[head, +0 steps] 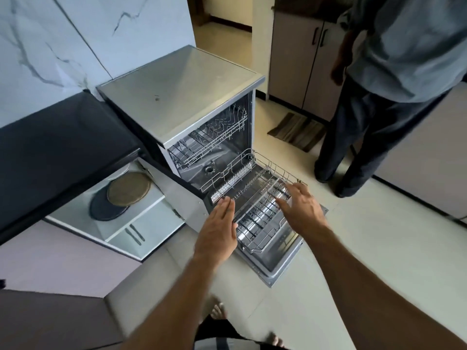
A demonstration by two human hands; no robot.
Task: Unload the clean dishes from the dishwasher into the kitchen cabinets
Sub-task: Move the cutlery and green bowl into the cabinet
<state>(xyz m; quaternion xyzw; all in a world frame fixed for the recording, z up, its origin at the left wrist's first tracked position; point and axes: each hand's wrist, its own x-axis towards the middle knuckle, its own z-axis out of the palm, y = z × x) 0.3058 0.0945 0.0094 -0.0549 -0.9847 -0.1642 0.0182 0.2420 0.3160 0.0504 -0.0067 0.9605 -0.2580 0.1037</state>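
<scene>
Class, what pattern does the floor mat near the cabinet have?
Brown and tan stripes on the floor mat, head view.

Marble-look wall (50, 41) at left, pale tiled floor (366, 261), striped mat (298, 131) nr beige cupboard doors (298, 66), doorway (222, 21) behind.

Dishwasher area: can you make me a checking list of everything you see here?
Surface: pale tiled floor; the dishwasher has a bare steel top.
Job's things: door folded down, lower rack pulled out onto it, upper rack inside; no dishes seen in either.
Clutter: two round flat items on the open cabinet shelf at left; striped mat on the floor.
Grips: left hand and right hand both open, fingers straight, over the lower rack, holding nothing.
Cables: nothing seen.
Surroundings: another person stands at right by closed cabinets; marble-look wall at left.
</scene>
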